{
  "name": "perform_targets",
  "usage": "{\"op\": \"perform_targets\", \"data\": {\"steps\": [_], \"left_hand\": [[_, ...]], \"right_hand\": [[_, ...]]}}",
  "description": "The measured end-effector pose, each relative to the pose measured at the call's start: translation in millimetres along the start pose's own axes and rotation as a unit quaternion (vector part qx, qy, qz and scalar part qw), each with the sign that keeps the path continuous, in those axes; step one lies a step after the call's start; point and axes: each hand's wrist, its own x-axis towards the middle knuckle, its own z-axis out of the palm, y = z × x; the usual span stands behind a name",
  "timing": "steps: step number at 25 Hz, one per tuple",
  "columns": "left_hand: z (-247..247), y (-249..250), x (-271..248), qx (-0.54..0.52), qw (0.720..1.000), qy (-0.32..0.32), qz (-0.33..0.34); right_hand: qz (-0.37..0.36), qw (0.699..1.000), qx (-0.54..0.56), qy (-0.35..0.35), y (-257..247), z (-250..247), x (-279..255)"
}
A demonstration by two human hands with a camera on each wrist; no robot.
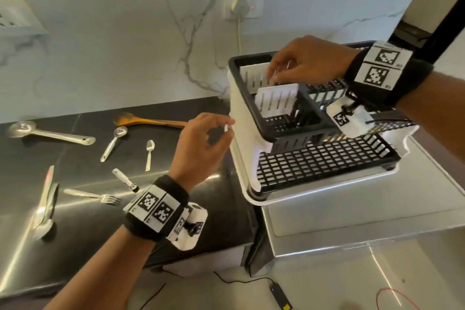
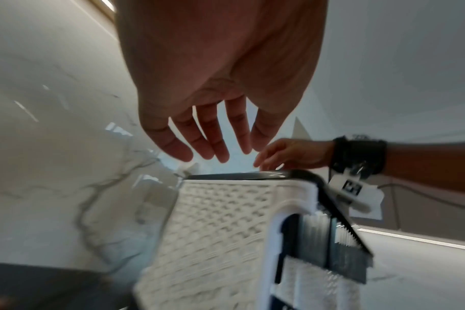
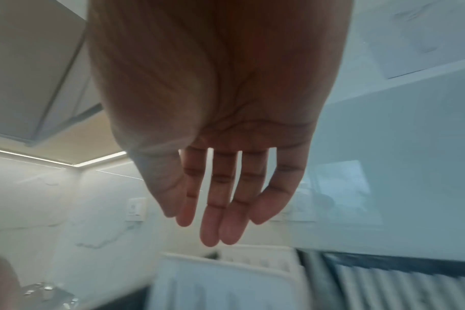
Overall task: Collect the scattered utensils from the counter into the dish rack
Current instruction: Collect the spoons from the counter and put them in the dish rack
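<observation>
The black and white dish rack (image 1: pixel 322 161) stands on the right, with a cutlery compartment (image 1: pixel 289 118) at its back left. My right hand (image 1: pixel 276 73) hovers over that compartment, fingers pointing down; in the right wrist view the right hand (image 3: pixel 215 226) is straight-fingered and holds nothing. My left hand (image 1: pixel 221 131) hangs loosely curled beside the rack's white left wall (image 2: pixel 220 220), also holding nothing (image 2: pixel 215 151). On the dark counter lie a wooden spoon (image 1: pixel 148 121), a large steel ladle (image 1: pixel 50 132), a small scoop (image 1: pixel 114 142), a teaspoon (image 1: pixel 149 155), a fork (image 1: pixel 93 196) and a peeler (image 1: pixel 125 180).
More steel cutlery (image 1: pixel 45 204) lies stacked at the counter's left end. The rack rests on a steel drainboard (image 1: pixel 352 219). A plug sits in the wall socket (image 1: pixel 242 4), its cable running down behind the rack. The marble wall closes the back.
</observation>
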Motion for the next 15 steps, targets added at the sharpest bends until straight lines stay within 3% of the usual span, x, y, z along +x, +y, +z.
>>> {"op": "perform_targets", "data": {"steps": [4, 9, 11, 15], "left_hand": [[-68.4, -93.9, -47.6, 0.168, 0.978, -0.061, -0.108], [-166.7, -195.2, -120.3, 0.308, 0.899, -0.133, -0.282], [-196.0, -225.2, -140.8, 0.313, 0.878, -0.169, -0.321], [-217.2, -256.7, -159.9, 0.312, 0.857, -0.238, -0.334]], "right_hand": [[-0.057, 0.998, -0.011, 0.001, -98.6, 29.3, 50.7], [-0.083, 0.994, -0.017, -0.073, -202.8, 128.3, 104.7], [-0.037, 0.993, -0.028, -0.106, -213.7, 183.4, 128.6], [0.156, 0.979, 0.027, -0.127, -209.4, 275.6, 186.8]]}}
